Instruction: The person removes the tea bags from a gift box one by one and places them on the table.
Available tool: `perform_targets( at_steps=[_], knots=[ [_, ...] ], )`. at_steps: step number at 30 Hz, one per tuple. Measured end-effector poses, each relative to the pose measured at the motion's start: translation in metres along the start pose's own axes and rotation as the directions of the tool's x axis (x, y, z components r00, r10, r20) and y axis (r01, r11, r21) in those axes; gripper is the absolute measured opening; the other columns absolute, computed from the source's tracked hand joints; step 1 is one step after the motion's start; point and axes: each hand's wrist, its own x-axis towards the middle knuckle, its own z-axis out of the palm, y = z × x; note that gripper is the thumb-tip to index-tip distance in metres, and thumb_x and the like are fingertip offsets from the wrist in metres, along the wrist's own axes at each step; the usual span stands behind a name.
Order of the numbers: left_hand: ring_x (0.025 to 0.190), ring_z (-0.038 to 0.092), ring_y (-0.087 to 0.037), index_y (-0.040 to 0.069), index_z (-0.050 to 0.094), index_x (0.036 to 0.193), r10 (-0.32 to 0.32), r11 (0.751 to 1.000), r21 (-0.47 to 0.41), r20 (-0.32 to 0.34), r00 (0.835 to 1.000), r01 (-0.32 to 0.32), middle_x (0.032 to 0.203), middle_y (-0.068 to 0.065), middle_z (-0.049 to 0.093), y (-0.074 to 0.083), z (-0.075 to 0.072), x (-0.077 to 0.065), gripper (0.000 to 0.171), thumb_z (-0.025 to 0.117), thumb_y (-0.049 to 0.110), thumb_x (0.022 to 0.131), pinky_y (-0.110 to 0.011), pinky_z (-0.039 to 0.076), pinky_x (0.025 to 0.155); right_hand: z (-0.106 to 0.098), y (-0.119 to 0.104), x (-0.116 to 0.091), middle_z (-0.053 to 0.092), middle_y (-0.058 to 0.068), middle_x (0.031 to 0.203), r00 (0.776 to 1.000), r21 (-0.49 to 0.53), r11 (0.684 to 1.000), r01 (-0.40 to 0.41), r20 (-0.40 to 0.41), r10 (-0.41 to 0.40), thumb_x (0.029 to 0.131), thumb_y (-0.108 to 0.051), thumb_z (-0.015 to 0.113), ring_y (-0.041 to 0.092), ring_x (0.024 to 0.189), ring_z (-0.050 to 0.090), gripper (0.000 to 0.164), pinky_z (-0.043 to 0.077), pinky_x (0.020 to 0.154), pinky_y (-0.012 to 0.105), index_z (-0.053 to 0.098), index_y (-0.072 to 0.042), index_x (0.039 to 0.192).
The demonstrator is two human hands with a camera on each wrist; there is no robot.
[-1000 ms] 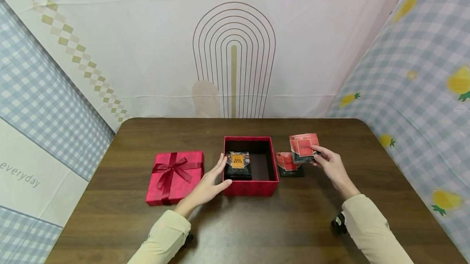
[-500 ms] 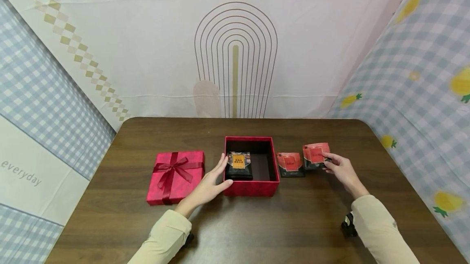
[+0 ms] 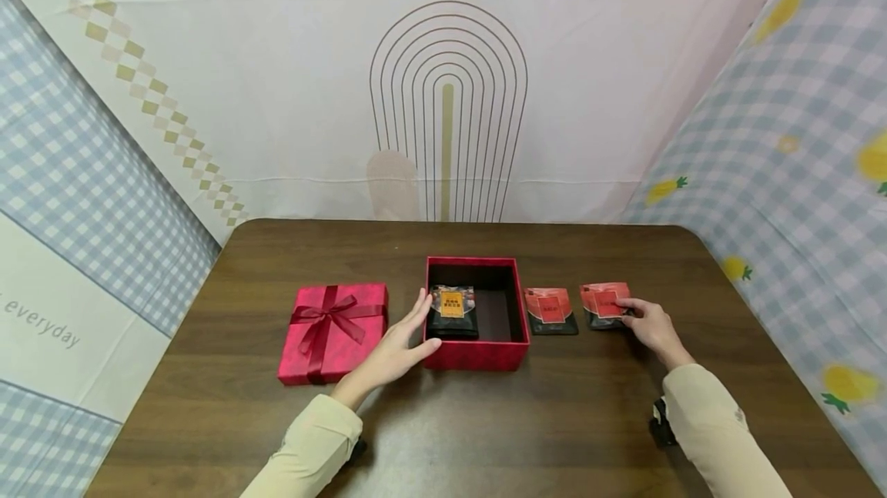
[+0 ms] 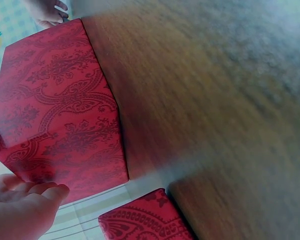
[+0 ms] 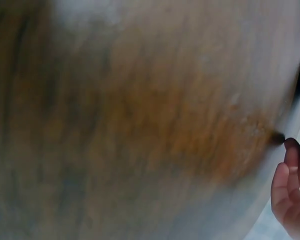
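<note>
My right hand [image 3: 654,331] pinches the right edge of a red-and-black sachet [image 3: 604,304] close over the table. A second red-and-black sachet [image 3: 550,309] lies flat between it and the open red box [image 3: 476,354]. Inside the box, on the left, sits a black sachet with an orange label [image 3: 453,309]. My left hand [image 3: 389,355] rests with extended fingers against the box's left side. In the left wrist view its fingers [image 4: 42,195] touch the patterned red wall. The right wrist view catches the right hand [image 5: 292,192] only at its edge.
The red box lid [image 3: 333,334] with a dark red ribbon bow lies to the left of the box. All of it stands on a brown wooden table [image 3: 478,429]. A white patterned cloth [image 3: 298,98] hangs behind, with checked cloth at both sides.
My right hand has carried the held sachet rightward from above the other one and lowered it to the table, beside that sachet. My left hand has stayed at the box.
</note>
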Motion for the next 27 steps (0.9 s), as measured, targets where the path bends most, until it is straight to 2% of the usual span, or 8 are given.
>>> perform_targets(
  at_steps=[13, 20, 27],
  knots=[
    [0.135, 0.02, -0.033, 0.007, 0.016, 0.146, -0.008, 1.0, -0.007, -0.008, 1.0, 0.008, 0.152, -0.013, 0.004, -0.002, 0.001, 0.001, 0.071, 0.057, 0.018, 0.09, -0.052, 0.022, 0.105, 0.001, 0.0, -0.003, 0.044, 0.039, 0.12, 1.0, -0.086, 0.996, 0.021, -0.005, -0.022, 0.085, -0.002, 0.053, 0.052, 0.11, 0.04, 0.035, 0.034, 0.088, 0.059, 0.053, 0.009, 0.118],
    [0.135, 0.019, -0.031, 0.008, 0.015, 0.146, -0.008, 1.0, -0.006, -0.006, 1.0, 0.008, 0.152, -0.01, 0.003, -0.002, 0.001, 0.001, 0.071, 0.057, 0.02, 0.09, -0.051, 0.021, 0.106, 0.003, 0.001, -0.005, 0.054, 0.035, 0.111, 0.993, -0.112, 0.988, 0.11, -0.031, -0.114, 0.083, 0.0, 0.054, 0.047, 0.101, 0.052, 0.03, 0.039, 0.083, 0.055, 0.057, 0.011, 0.111],
    [0.136, 0.018, -0.03, 0.009, 0.014, 0.146, -0.008, 1.0, 0.0, 0.0, 1.0, 0.008, 0.152, -0.009, 0.003, -0.002, 0.0, 0.001, 0.071, 0.057, 0.023, 0.091, -0.051, 0.021, 0.106, 0.0, -0.011, -0.008, 0.048, 0.036, 0.119, 0.993, -0.102, 0.988, 0.114, -0.026, -0.117, 0.088, -0.005, 0.052, 0.05, 0.108, 0.046, 0.038, 0.036, 0.087, 0.058, 0.049, 0.011, 0.122]
  ],
)
